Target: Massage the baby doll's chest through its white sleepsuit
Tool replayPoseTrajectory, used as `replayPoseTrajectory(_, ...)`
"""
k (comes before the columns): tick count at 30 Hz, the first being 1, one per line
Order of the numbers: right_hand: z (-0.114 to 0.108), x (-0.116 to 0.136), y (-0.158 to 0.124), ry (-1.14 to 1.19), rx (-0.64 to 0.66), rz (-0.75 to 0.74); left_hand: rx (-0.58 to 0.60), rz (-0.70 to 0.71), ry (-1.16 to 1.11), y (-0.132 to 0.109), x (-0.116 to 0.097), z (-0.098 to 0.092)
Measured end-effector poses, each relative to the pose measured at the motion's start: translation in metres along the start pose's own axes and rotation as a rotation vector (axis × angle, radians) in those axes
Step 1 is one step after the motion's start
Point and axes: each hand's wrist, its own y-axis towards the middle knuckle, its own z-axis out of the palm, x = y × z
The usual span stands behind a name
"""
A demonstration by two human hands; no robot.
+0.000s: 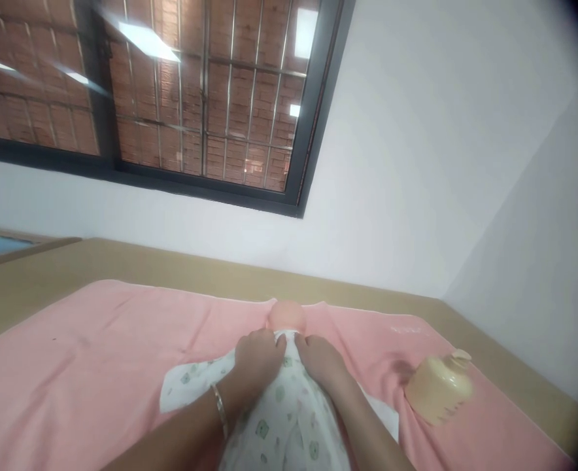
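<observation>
A baby doll lies on a pink towel (97, 366), its bald head (286, 316) pointing away from me. It wears a white garment with small green prints (289, 425). My left hand (258, 356), with a bracelet on the wrist, pinches the garment's collar just below the head. My right hand (321, 360) grips the same collar from the other side. Both hands have their fingers curled into the cloth. The doll's body is covered by the garment and my forearms.
A cream plastic bottle (440, 387) lies on its side on the towel to the right. The towel covers a tan surface (48, 275) that meets white walls; a barred window (205, 98) is above.
</observation>
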Motion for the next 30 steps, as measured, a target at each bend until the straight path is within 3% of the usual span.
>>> replayPoseTrajectory(5, -0.001, 0.007, -0.007, -0.070, -0.046, -0.019, 0.160, -0.142, -0.222, 0.006, 0.006, -0.005)
replayPoseTrajectory(11, -0.009, -0.004, 0.001, 0.157, 0.070, 0.072, 0.080, -0.080, -0.120, 0.007, 0.004, 0.004)
replayPoseTrajectory(16, -0.001, 0.016, -0.019, -0.138, -0.106, -0.058, 0.099, -0.088, -0.132, 0.014, 0.011, 0.008)
replayPoseTrajectory(19, 0.005, 0.021, -0.021, -0.235, -0.190, -0.072, 0.071, -0.005, -0.008, 0.009, 0.006, 0.008)
replayPoseTrajectory(23, 0.003, 0.005, -0.003, -0.090, -0.035, 0.008, 0.015, 0.180, 0.181, -0.005, -0.007, 0.006)
replayPoseTrajectory(25, 0.000, 0.000, 0.003, 0.009, 0.030, 0.038, 0.024, 0.195, 0.189, -0.008, -0.008, 0.004)
replayPoseTrajectory(30, -0.001, 0.012, -0.013, -0.149, -0.052, -0.009, 0.156, 0.105, 0.065, 0.004, 0.005, -0.003)
